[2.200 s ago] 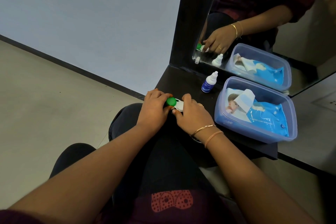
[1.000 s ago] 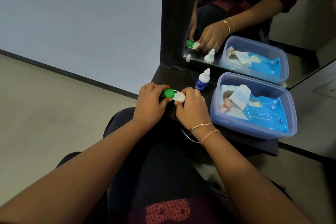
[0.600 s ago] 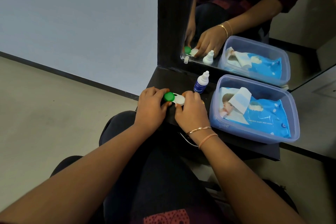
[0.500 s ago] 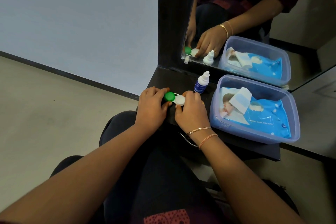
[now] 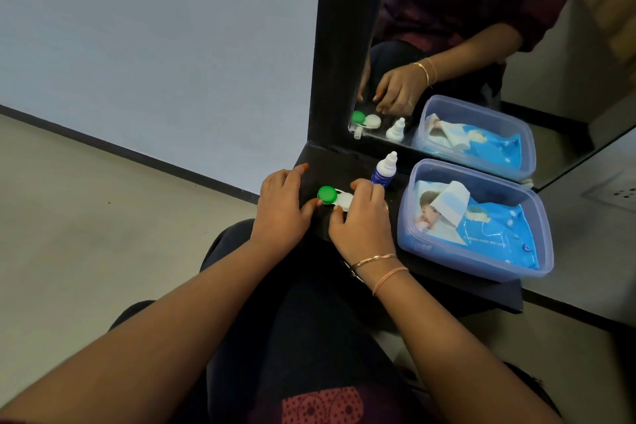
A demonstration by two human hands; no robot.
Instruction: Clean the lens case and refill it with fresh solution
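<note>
The lens case (image 5: pixel 327 194), with one green cap and one white cap, lies on the black shelf (image 5: pixel 339 162) near its front left corner. My right hand (image 5: pixel 364 222) pinches the white end between thumb and forefinger. My left hand (image 5: pixel 280 213) rests just left of the green cap with its fingers spread on the shelf. Only its thumb tip is near the case. A small white and blue solution bottle (image 5: pixel 383 173) stands upright, capped, right behind my right hand.
A translucent blue plastic box (image 5: pixel 481 267) holding a blue pack of wet wipes (image 5: pixel 495 231) sits on the shelf to the right. A mirror (image 5: pixel 481 45) in a black frame rises behind the shelf. My lap lies below the shelf's front edge, and pale floor spreads to the left.
My left hand has let go of the green cap and its fingers have spread out to the left. The right hand stays on the white end. The case has not shifted.
</note>
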